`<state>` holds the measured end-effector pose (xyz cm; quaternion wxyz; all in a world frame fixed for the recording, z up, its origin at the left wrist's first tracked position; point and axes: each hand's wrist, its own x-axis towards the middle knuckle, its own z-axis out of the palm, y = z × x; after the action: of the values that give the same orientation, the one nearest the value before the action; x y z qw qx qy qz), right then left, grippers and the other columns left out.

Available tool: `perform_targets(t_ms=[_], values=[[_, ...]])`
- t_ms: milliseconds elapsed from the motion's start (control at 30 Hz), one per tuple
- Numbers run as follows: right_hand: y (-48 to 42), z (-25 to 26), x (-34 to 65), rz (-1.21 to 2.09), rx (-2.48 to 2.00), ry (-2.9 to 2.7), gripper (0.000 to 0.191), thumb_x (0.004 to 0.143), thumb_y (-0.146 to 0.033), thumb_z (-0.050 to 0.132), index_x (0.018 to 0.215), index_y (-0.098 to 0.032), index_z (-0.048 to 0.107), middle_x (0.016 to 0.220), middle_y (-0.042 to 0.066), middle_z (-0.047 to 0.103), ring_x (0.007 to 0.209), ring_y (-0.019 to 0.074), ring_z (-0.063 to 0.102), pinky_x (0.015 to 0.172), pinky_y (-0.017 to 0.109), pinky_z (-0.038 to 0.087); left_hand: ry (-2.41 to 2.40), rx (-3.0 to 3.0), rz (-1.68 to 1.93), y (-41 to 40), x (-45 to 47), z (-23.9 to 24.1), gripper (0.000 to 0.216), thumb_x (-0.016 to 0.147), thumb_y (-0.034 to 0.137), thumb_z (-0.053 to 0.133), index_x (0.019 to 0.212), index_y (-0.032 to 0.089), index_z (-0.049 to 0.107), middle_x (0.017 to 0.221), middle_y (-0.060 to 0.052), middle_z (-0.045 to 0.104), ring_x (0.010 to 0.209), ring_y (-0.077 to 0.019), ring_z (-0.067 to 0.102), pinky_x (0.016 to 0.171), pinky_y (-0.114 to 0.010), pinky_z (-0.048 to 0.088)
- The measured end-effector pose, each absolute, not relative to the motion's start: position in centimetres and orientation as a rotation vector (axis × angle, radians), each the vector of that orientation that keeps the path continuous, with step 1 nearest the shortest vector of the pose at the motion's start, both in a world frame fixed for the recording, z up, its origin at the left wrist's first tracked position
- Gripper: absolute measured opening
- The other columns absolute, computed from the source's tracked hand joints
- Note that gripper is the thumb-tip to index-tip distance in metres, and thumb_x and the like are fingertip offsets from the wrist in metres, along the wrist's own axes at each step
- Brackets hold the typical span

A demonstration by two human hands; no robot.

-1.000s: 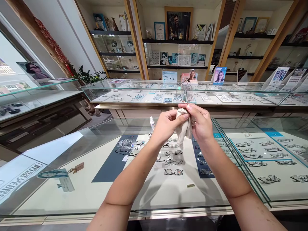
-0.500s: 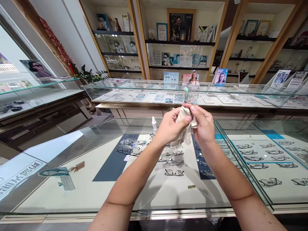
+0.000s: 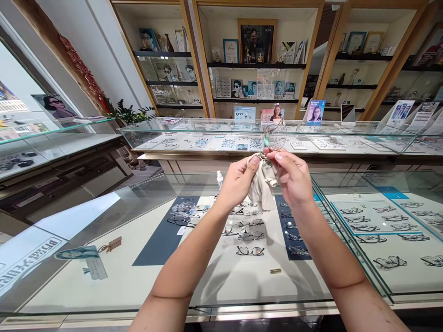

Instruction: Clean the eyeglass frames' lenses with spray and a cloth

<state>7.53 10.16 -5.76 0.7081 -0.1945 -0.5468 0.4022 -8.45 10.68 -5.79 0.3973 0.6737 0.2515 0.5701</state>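
I hold a pair of thin-rimmed glasses [image 3: 275,136] up in front of me, above a glass display counter [image 3: 138,203]. My left hand [image 3: 238,182] is closed round a beige cleaning cloth [image 3: 263,186] that hangs down between both hands, its thumb pressing the cloth. My right hand [image 3: 294,177] pinches the lower part of the glasses frame together with the cloth's top. One clear lens stands above my fingertips.
Under the counter glass lie several pairs of glasses [image 3: 249,250] on white and dark blue trays. A small spray bottle [image 3: 219,179] stands on the counter behind my left hand. A key tag [image 3: 110,244] lies at left. Another glass case [image 3: 214,127] and shelves stand beyond.
Both hands shifted slightly and the glasses turned between the fingers; the left thumb moved up along the cloth toward the frame. The view tilted a little.
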Motion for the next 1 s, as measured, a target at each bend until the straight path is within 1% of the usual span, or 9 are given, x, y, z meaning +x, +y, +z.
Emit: perform_targets(t_ms=[100, 200, 300, 400, 567, 700, 800, 933, 1000], values=[[10.0, -5.3, 8.7, 0.813, -0.459, -1.313, 0.012, 0.093, -0.036, 0.08, 0.087, -0.033, 0.09, 0.112, 0.004, 0.08, 0.126, 0.0279, 0.071, 0.12, 0.048, 0.049, 0.684, 1.63, 1.507, 11.0, -9.1, -5.6, 0.06, 0.096, 0.074, 0.07, 0.079, 0.017, 0.068, 0.073, -0.001, 0.065, 0.065, -0.013, 0.051, 0.059, -0.025, 0.042], [9.7, -4.8, 9.4, 0.848, -0.546, -1.472, 0.013, 0.092, -0.036, 0.08, 0.084, -0.032, 0.09, 0.121, 0.006, 0.079, 0.133, 0.0298, 0.066, 0.118, 0.05, 0.049, 0.678, 1.527, 1.535, 11.4, -9.8, -5.5, 0.06, 0.094, 0.076, 0.072, 0.081, 0.018, 0.069, 0.072, -0.002, 0.068, 0.064, -0.0138, 0.057, 0.058, -0.025, 0.045], [9.4, -4.5, 9.5, 0.877, -0.636, -1.59, 0.012, 0.089, -0.035, 0.081, 0.081, -0.031, 0.089, 0.119, 0.006, 0.077, 0.135, 0.0303, 0.062, 0.117, 0.049, 0.048, 0.659, 1.468, 1.531, 11.6, -10.3, -5.5, 0.058, 0.093, 0.075, 0.073, 0.087, 0.018, 0.073, 0.075, -0.003, 0.073, 0.065, -0.0151, 0.063, 0.059, -0.025, 0.048], [9.4, -4.7, 9.2, 0.874, -0.69, -1.641, 0.013, 0.089, -0.033, 0.08, 0.08, -0.03, 0.089, 0.113, 0.006, 0.074, 0.124, 0.0278, 0.063, 0.11, 0.046, 0.048, 0.645, 1.448, 1.503, 11.4, -10.4, -5.3, 0.056, 0.094, 0.073, 0.075, 0.087, 0.017, 0.074, 0.075, -0.003, 0.074, 0.064, -0.015, 0.065, 0.06, -0.025, 0.05], [10.0, -5.0, 9.1, 0.975, -0.652, -1.624, 0.016, 0.089, -0.034, 0.078, 0.078, -0.027, 0.087, 0.094, 0.003, 0.073, 0.093, 0.0202, 0.065, 0.093, 0.038, 0.05, 0.58, 1.449, 1.39, 11.2, -10.8, -4.7, 0.05, 0.086, 0.064, 0.088, 0.09, 0.016, 0.073, 0.075, -0.003, 0.073, 0.063, -0.0136, 0.064, 0.062, -0.025, 0.052], [10.3, -5.0, 9.4, 1.08, -0.633, -1.557, 0.016, 0.087, -0.035, 0.079, 0.074, -0.026, 0.085, 0.085, 0.002, 0.077, 0.087, 0.0191, 0.065, 0.088, 0.036, 0.05, 0.517, 1.474, 1.276, 11.3, -11.2, -4.5, 0.047, 0.076, 0.05, 0.099, 0.098, 0.016, 0.076, 0.082, -0.003, 0.076, 0.068, -0.0135, 0.067, 0.066, -0.024, 0.055], [10.0, -4.9, 9.3, 1.149, -0.626, -1.548, 0.017, 0.084, -0.037, 0.082, 0.072, -0.025, 0.083, 0.082, 0.003, 0.077, 0.084, 0.0188, 0.066, 0.085, 0.034, 0.051, 0.539, 1.503, 1.315, 11.3, -10.8, -4.7, 0.049, 0.068, 0.043, 0.104, 0.1, 0.017, 0.078, 0.083, -0.003, 0.076, 0.069, -0.014, 0.067, 0.066, -0.025, 0.055], [9.7, -4.9, 8.9, 1.259, -0.617, -1.558, 0.02, 0.084, -0.039, 0.081, 0.072, -0.023, 0.082, 0.077, 0.002, 0.073, 0.076, 0.0174, 0.063, 0.077, 0.032, 0.051, 0.593, 1.519, 1.472, 11.2, -9.4, -5.4, 0.047, 0.072, 0.052, 0.101, 0.09, 0.018, 0.075, 0.077, -0.002, 0.073, 0.064, -0.0139, 0.064, 0.061, -0.025, 0.052], [9.6, -4.9, 8.6, 1.271, -0.6, -1.58, 0.019, 0.084, -0.039, 0.081, 0.074, -0.023, 0.082, 0.078, 0.002, 0.074, 0.077, 0.0177, 0.064, 0.079, 0.032, 0.052, 0.61, 1.518, 1.564, 11.1, -8.8, -5.6, 0.048, 0.076, 0.058, 0.097, 0.084, 0.018, 0.072, 0.072, 0.0, 0.069, 0.059, -0.0119, 0.059, 0.058, -0.024, 0.048]])
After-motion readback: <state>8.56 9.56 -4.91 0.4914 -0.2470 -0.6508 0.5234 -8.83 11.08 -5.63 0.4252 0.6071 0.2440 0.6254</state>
